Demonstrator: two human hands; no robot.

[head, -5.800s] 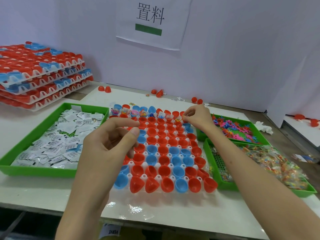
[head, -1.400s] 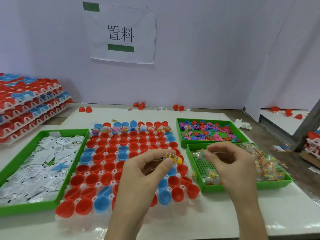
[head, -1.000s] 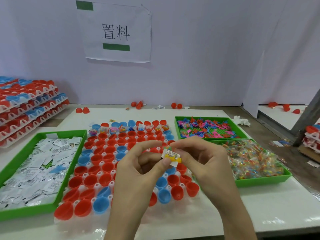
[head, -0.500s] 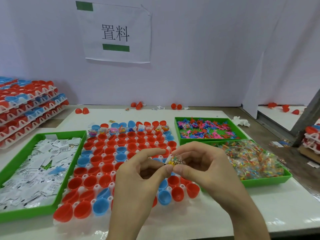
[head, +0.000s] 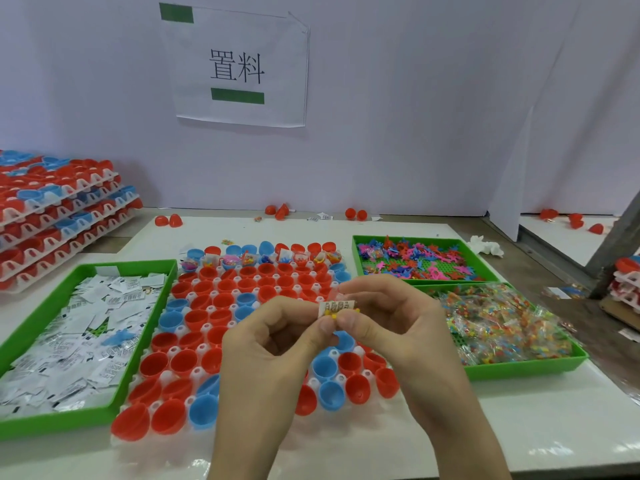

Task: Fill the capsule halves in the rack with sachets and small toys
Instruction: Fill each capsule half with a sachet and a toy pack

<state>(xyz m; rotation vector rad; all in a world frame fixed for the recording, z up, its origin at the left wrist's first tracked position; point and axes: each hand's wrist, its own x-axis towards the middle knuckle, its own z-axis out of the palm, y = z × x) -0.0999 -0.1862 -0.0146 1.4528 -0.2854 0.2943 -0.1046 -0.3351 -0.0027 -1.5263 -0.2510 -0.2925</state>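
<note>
Yellow pieces behind a white label mark the toy packet (head: pixel 335 308), held above the middle of the rack (head: pixel 334 353).

Hand state: the left hand (head: pixel 263 346) pinches the packet's near-left edge between thumb and forefinger. The right hand (head: pixel 398 320) pinches the right side the same way. On both hands the other fingers are loosely curled and touch nothing that I can see. The two hands are close together, thumbs almost meeting under the packet.

Risks, as I judge them:
- Slip. The packet is small and looks slick. If either pinch relaxes during handling, it could drop into a wrong cup or between cups.
- Misplacement. The open capsule halves (head: pixel 194 320) stand tightly packed in red and blue, so a careless release could double-fill one cup and leave its neighbour empty.
- Knock. Both wrists hang low over the near rows. A dip could tip the halves there, and some at the near-left corner already lean.

Progress: only the far row (head: pixel 242 261) shows contents. The rows nearer me look empty.

Supplies: white sachets (head: pixel 86 327) lie in the green tray (head: pixel 48 306) left of the rack. Loose coloured toys (head: pixel 415 261) and bagged toys (head: pixel 502 323) fill two trays to the right. All of these stand on the desk (head: pixel 346 452).
</note>
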